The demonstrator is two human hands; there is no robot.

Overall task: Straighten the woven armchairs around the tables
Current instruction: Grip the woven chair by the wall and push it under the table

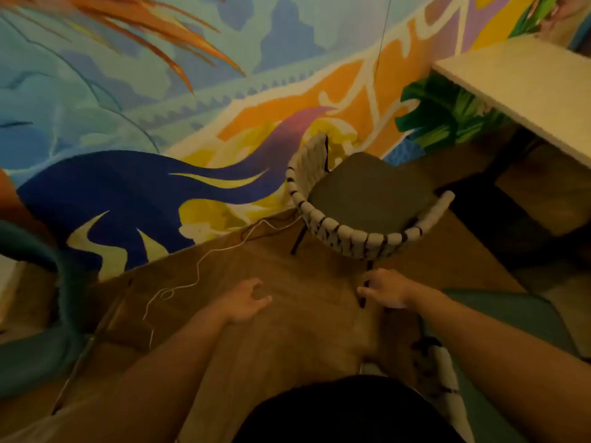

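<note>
A woven armchair (351, 233) with a cream rope back and a dark grey seat stands ahead of me, facing a white table (524, 87) at the upper right. Both my hands hover just behind its curved back, touching nothing. My left hand (248, 300) has loosely curled fingers and holds nothing. My right hand (388, 287) has its fingers spread, close to the chair's rear black leg. A second woven armchair (447, 372) with a green seat shows partly at the lower right, under my right forearm.
A painted mural wall (160, 123) runs along the left and back. A thin white cord (198, 273) lies looped on the wooden floor near the wall. A teal curved chair back (38, 314) sits at the left edge.
</note>
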